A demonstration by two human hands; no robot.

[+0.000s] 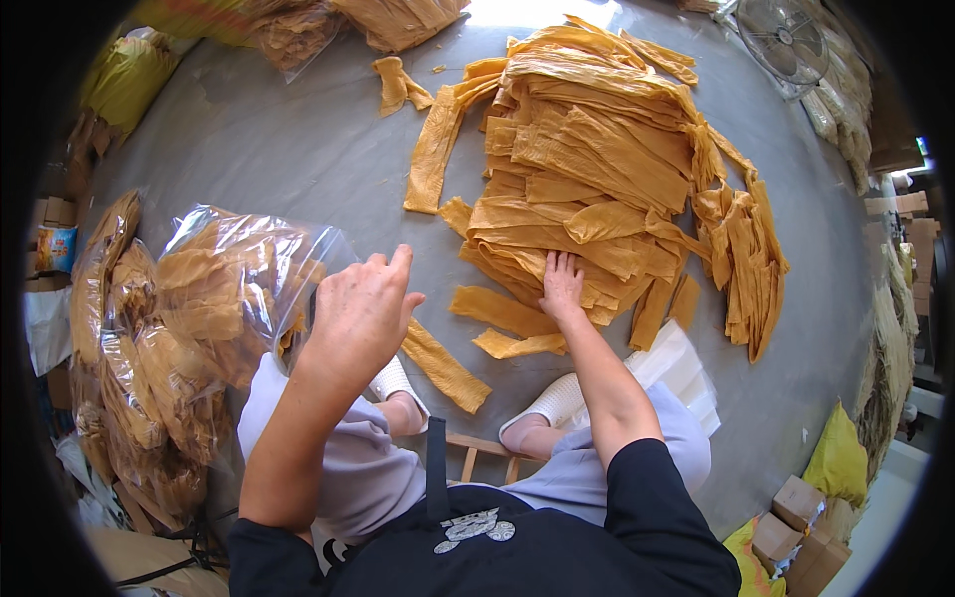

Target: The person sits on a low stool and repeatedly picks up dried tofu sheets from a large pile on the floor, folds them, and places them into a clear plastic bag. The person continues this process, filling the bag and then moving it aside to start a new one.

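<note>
A large heap of flat, wrinkled orange-brown strips [589, 172], which look like dried bean-curd skin, lies on the floor before me. My right hand [562, 286] rests palm down on the heap's near edge, fingers slightly apart. My left hand [365, 306] is raised off to the left, with nothing seen in it; its thumb and a finger stick out. Behind it stands a clear plastic bag [239, 276] filled with similar strips. Loose strips [448, 366] lie between my feet and just short of the heap.
More filled clear bags [142, 373] stand at left. White plastic sheets [675, 373] lie by my right leg. A floor fan [783, 37] is at far right, cardboard boxes [798, 522] and a yellow-green sack [839, 455] at near right. A wooden frame [477, 448] shows between my legs.
</note>
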